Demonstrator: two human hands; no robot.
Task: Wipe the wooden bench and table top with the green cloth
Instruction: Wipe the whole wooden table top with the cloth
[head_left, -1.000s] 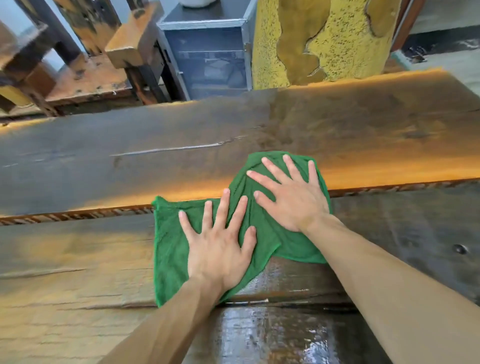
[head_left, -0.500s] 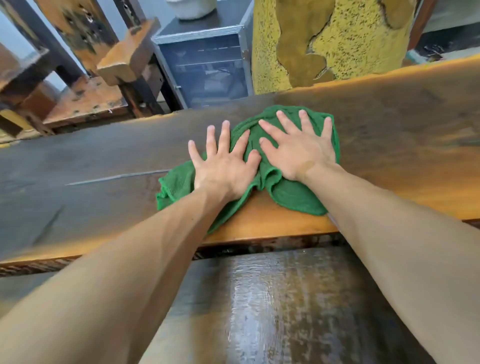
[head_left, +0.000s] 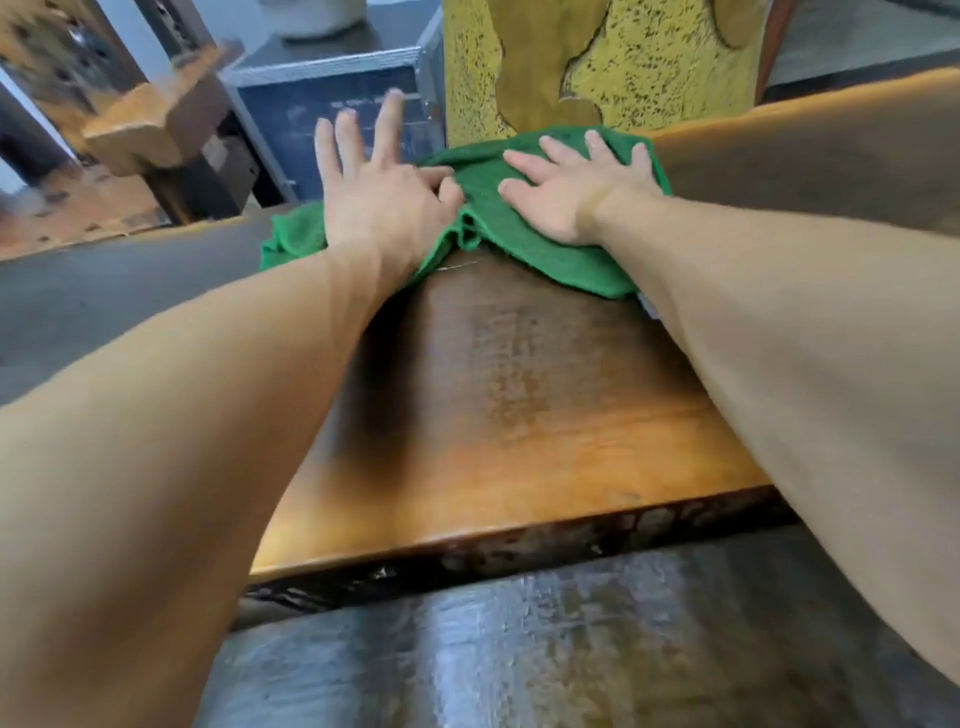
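The green cloth (head_left: 524, 234) lies bunched at the far edge of the wooden table top (head_left: 509, 415). My left hand (head_left: 382, 197) presses its left part with the palm. Its fingers are spread and lifted past the table's far edge. My right hand (head_left: 571, 192) lies flat on the cloth's right part, fingers apart. Neither hand curls around the cloth. A fold of cloth rises between the two hands. The darker wooden bench (head_left: 519, 649) runs along the bottom, below the table's near edge, and looks glossy and wet.
Beyond the far edge stand a yellow speckled pillar (head_left: 623, 62), a dark blue metal-edged case (head_left: 332, 104) with a white pot on top, and rough wooden furniture (head_left: 150, 130) at the left. Both forearms stretch across the table top.
Both hands have pushed the cloth away from me, from the table's near edge to its far edge. The left fingers now overhang that edge, and the cloth is more bunched.
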